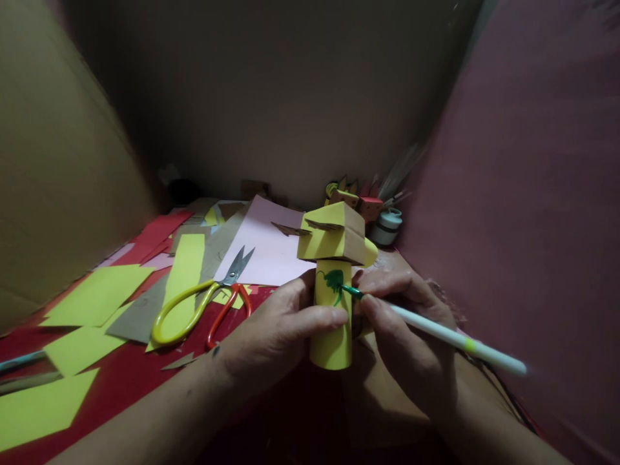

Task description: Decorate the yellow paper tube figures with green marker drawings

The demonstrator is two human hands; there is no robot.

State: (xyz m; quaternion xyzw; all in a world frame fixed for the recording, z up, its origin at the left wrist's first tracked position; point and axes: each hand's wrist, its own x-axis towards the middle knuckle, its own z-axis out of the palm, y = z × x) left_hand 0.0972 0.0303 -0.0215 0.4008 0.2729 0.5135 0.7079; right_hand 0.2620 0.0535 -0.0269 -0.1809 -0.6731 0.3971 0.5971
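Note:
My left hand [285, 323] is closed round a yellow paper tube figure [332, 345], its thumb lying across the front. On top of the tube sits a box-shaped yellow paper and cardboard head [329, 236] with brown cardboard pieces sticking out at the left. A green painted patch [334, 279] marks the upper tube. Pinched in my right hand [407, 323] is a white paintbrush [436, 327], whose green tip touches or nearly touches the patch. Left of my left hand, scissors [213, 290] with one yellow and one red handle lie with blades parted.
Yellow paper pieces [97, 297] and cardboard scraps spread over the red table cover [140, 387] at left. A pink sheet [266, 242] lies behind. At the back right stand a small lidded jar [386, 226] and small paper figures [371, 206]. Walls rise on both sides.

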